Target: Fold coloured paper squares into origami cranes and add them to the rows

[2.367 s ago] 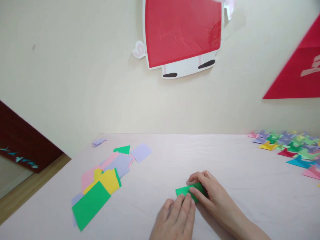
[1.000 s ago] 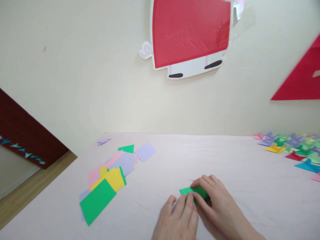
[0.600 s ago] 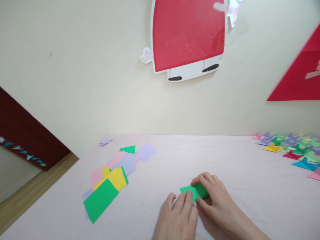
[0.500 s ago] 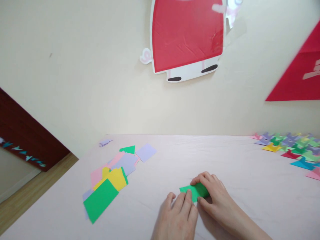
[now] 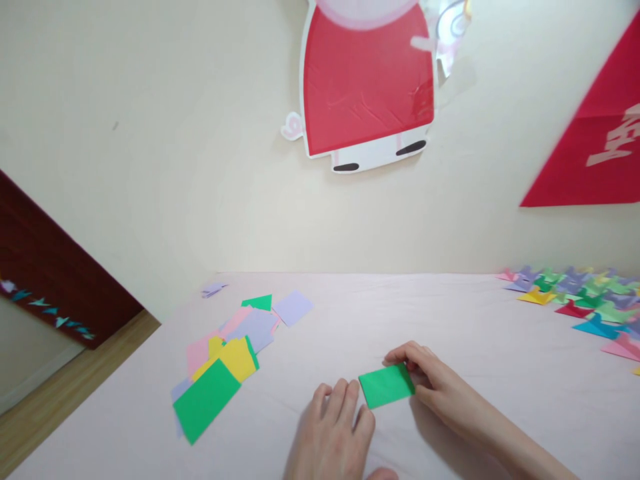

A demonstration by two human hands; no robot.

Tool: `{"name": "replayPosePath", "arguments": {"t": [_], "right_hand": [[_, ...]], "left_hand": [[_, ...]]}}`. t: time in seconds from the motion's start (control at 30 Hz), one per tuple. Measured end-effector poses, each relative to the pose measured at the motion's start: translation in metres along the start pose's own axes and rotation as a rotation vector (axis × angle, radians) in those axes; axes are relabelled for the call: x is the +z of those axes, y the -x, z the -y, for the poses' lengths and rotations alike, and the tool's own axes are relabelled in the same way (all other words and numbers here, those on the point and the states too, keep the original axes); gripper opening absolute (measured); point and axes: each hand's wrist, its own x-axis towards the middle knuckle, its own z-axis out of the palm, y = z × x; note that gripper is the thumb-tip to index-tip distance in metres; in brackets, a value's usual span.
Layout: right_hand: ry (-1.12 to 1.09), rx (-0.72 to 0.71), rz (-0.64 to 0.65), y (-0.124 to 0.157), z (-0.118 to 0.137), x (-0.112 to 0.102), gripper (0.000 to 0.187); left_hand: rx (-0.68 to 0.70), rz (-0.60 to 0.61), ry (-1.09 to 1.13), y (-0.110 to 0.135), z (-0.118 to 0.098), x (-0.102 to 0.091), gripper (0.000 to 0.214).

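A small green rectangle of folded paper (image 5: 386, 387) lies on the pale tablecloth in front of me. My right hand (image 5: 433, 380) holds its right end, index finger along the far corner and thumb by the near one. Part of that end is hidden under the fingers. Just left of the paper, my left hand (image 5: 333, 427) rests on the cloth with its fingers spread and slightly bent, holding nothing. Its fingertips are near the paper's left edge.
Loose sheets in pink, purple and yellow, with a green sheet (image 5: 207, 400) on top, lie to the left. Rows of folded paper pieces (image 5: 585, 297) in several colours stand at the far right. The wall (image 5: 225, 220) rises behind the table's back edge.
The green paper now lies as an even rectangle, where before its right part was raised under my right fingers. My left hand has come off it and moved left. The view has shifted slightly.
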Motion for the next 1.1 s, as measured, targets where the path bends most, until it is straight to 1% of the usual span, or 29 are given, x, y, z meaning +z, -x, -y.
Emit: {"name": "replayPosePath", "arguments": {"t": [0.07,0.13,0.23,0.3,0.37,0.47,0.53,0.6,0.63,0.7,0.8,0.83,0.9,0.97,1.0,1.07,1.1], "right_hand": [[-0.055,0.013,-0.006,0.001,0.001,-0.004,0.045],[-0.11,0.026,0.004,0.003,0.003,-0.007,0.041],[-0.164,0.027,0.05,0.007,0.008,-0.009,0.046],[-0.141,0.008,0.071,0.01,0.011,-0.008,0.05],[-0.084,-0.012,0.071,0.013,0.013,-0.007,0.048],[-0.053,-0.004,0.085,0.015,0.015,-0.008,0.037],[-0.074,0.007,0.098,0.015,0.014,-0.009,0.024],[-0.137,0.006,0.065,0.014,0.013,-0.01,0.012],[-0.193,0.009,0.035,0.013,0.012,-0.011,0.012],[-0.346,0.035,-0.039,0.012,0.009,-0.011,0.023],[-0.561,0.068,-0.129,0.01,0.007,-0.012,0.036],[-0.603,0.063,-0.149,0.009,0.007,-0.011,0.037],[-0.644,0.033,-0.173,0.008,0.007,-0.009,0.038],[-0.64,0.0,-0.191,0.008,0.006,-0.006,0.037],[-0.627,-0.013,-0.201,0.007,0.005,-0.005,0.036],[-0.579,-0.036,-0.237,0.008,0.002,-0.003,0.032],[-0.545,-0.051,-0.264,0.008,0.001,-0.003,0.029]], "left_hand": [[-0.032,0.019,0.033,0.005,0.0,0.002,0.062],[-0.11,0.035,0.093,0.008,-0.001,0.007,0.064],[-0.247,0.004,0.201,0.005,-0.003,0.015,0.067],[-0.305,-0.042,0.271,-0.003,-0.004,0.016,0.068],[-0.355,-0.051,0.353,-0.015,-0.005,0.013,0.063],[-0.414,-0.01,0.518,-0.038,-0.006,0.002,0.044],[-0.437,0.001,0.638,-0.052,-0.006,-0.005,0.034],[-0.461,0.008,0.772,-0.062,-0.003,-0.009,0.029],[-0.468,0.009,0.851,-0.066,-0.001,-0.011,0.029],[-0.458,-0.01,1.033,-0.072,0.005,-0.011,0.029],[-0.448,-0.091,1.333,-0.079,0.011,-0.008,0.02],[-0.477,-0.114,1.436,-0.081,0.012,-0.006,0.02],[-0.606,-0.145,1.616,-0.085,0.012,0.0,0.027],[-0.746,-0.195,1.72,-0.088,0.011,0.008,0.034],[-0.792,-0.223,1.753,-0.089,0.01,0.012,0.037],[-0.838,-0.249,1.81,-0.09,0.009,0.017,0.043],[-0.846,-0.238,1.839,-0.089,0.009,0.019,0.044]]}}
